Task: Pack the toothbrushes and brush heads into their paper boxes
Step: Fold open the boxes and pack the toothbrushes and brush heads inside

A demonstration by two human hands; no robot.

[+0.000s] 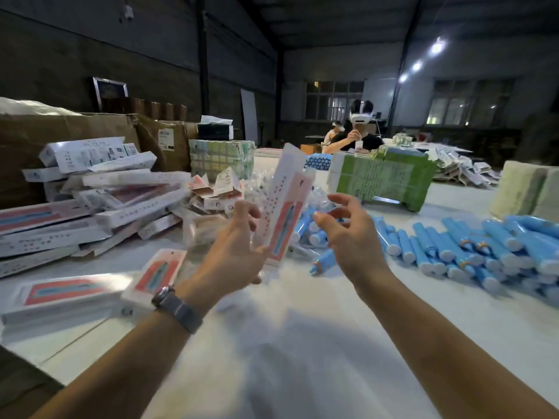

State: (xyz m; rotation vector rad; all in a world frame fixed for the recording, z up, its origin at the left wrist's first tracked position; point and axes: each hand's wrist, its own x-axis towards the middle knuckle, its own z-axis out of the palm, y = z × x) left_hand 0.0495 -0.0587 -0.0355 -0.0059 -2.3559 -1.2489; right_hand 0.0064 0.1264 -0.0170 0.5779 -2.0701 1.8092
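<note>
My left hand [239, 252] holds a long white and pink paper box [284, 204] by its lower end, tilted upright above the table. My right hand [351, 234] hovers just to the right of the box with fingers loosely curled, holding nothing. Blue toothbrush handles [472, 246] wrapped in plastic lie in a wide heap on the right. More blue handles [305, 228] lie behind the held box. Packed boxes [69, 294] lie flat at the left front, with another [157, 273] beside them. The picture is blurred by motion.
A pile of white paper boxes [99, 192] fills the left side before large brown cartons [75, 131]. Green and white packs [384, 176] stand at the back. Clear bags [260, 182] lie mid-table. A person with a headset [360, 131] sits across the white table [302, 343].
</note>
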